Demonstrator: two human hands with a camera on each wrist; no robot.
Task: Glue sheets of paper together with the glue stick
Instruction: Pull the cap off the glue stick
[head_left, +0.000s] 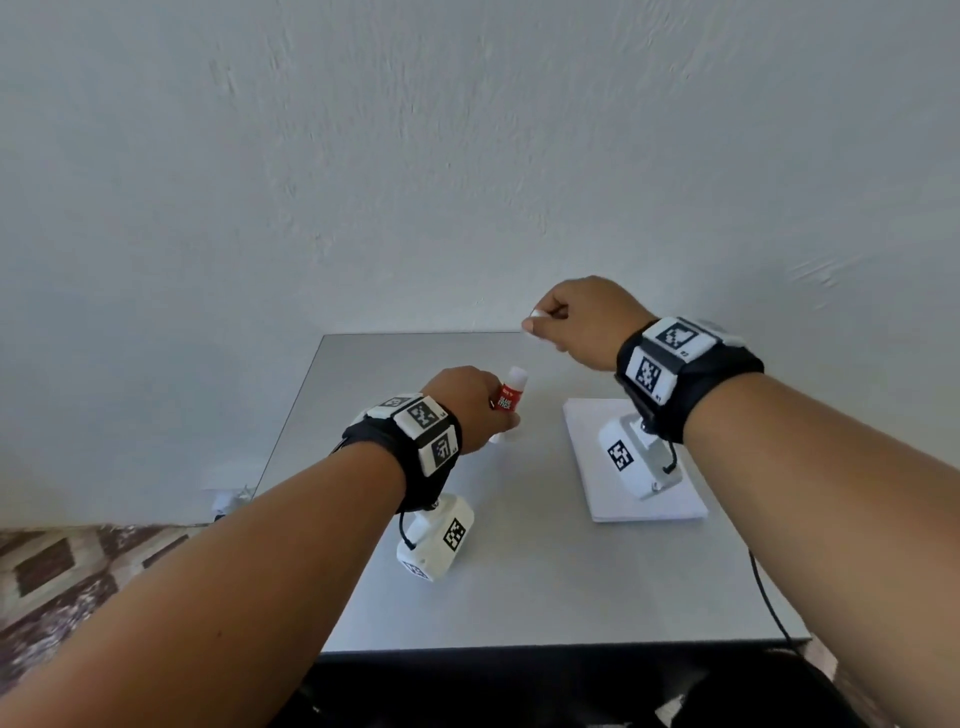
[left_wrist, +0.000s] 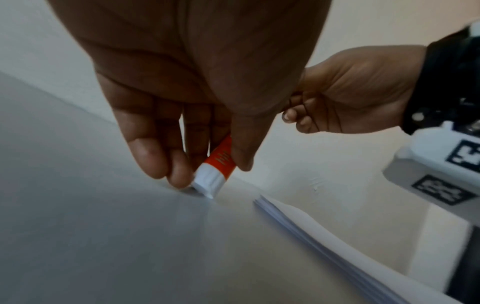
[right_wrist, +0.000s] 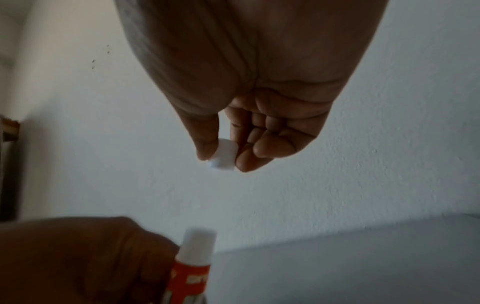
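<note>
Cap (right_wrist: 224, 155) off – glue stick (head_left: 508, 396) held

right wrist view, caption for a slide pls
Right hand pinches white cap above glue stick.

Prob. a home room, not a lab/shop: small grey bench (head_left: 395, 597) pushed vs a rough-plastered white wall (head_left: 415, 156) filling the upper frame. Patterned brown floor tiles (head_left: 62, 566) at lower left, plus a stack of white paper (head_left: 613, 483) right of centre.
</note>
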